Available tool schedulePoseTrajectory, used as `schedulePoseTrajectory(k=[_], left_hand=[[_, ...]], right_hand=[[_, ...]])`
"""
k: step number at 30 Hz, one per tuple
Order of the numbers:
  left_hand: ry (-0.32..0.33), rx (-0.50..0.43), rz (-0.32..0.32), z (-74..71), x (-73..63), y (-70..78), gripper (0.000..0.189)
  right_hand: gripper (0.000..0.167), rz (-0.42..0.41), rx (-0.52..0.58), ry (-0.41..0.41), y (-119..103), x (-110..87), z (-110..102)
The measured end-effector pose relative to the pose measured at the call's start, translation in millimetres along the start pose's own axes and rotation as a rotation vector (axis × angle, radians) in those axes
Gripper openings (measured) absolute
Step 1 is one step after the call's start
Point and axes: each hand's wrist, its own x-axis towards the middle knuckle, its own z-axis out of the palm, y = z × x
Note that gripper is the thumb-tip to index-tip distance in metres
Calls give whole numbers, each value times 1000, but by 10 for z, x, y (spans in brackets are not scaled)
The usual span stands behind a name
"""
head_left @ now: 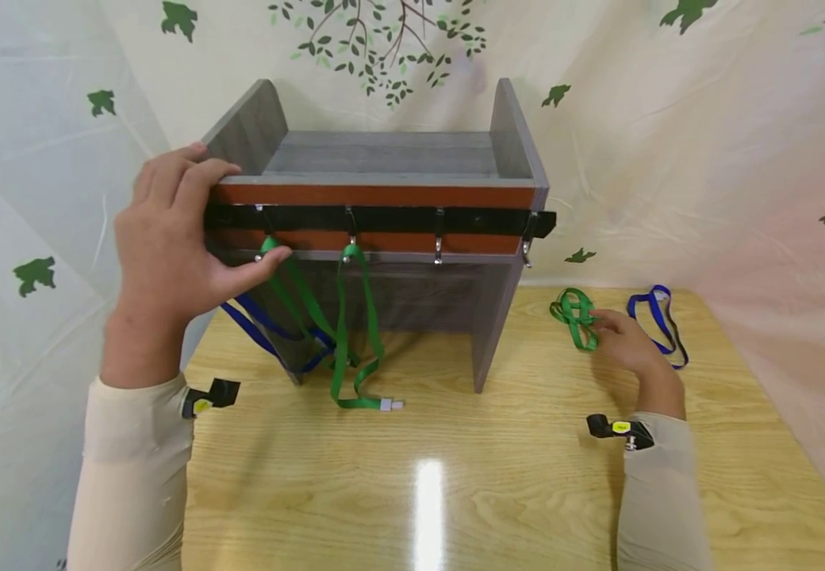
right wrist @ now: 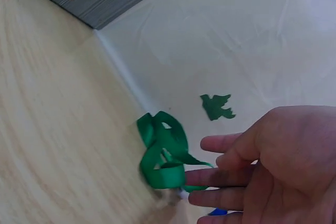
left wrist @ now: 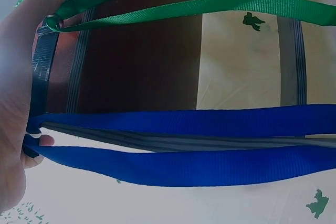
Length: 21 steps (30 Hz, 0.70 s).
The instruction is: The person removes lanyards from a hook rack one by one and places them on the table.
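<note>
My left hand (head_left: pixel 170 222) holds the left end of a grey wooden shelf (head_left: pixel 384 181), fingers over its top edge and thumb across the front near a hook. A green lanyard (head_left: pixel 305 297) and a blue lanyard (left wrist: pixel 178 169) hang at that end. Another green lanyard (head_left: pixel 342 333) hangs from the second hook, its white clip touching the table. At the right, my right hand (head_left: pixel 627 341) reaches to a bundled green lanyard (head_left: pixel 575 317) on the table. Its fingers (right wrist: pixel 218 199) are extended and spread, with the tips at the bundle's edge; contact is hard to tell.
A blue lanyard (head_left: pixel 658 317) lies on the table just beyond the right hand. The black hook rail (head_left: pixel 398 220) runs along the shelf's red-brown front, and its two right-hand hooks are bare. Behind stands a pale leaf-patterned cloth (head_left: pixel 612 159), meeting the wooden table (head_left: pixel 527 476).
</note>
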Motion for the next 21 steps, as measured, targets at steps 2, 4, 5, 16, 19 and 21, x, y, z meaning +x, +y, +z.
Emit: schedulePoseTrajectory(k=[2,4,5,16,19,21], left_hand=[[-1,2,2,1,3,3,101],[-2,2,3,0,6,4,101],[-3,2,4,-1,7,4,101],[-9,-3,-14,-17,2,10,102],[-7,-4,-13,-12,2,12,102],[-7,-4,-12,-4,4,12,102]], right_hand=[[53,-3,-33,1,-22,-43,-41],[53,9,-51,-2,-50,-82,-77],[53,17,-54,-3,-71,-103,-92],[52,-26,-66,17,-437,-294,-213],[51,-46,-76,34,-546,-356,-227],[51,-65,-89,50,-619,-408,-238]])
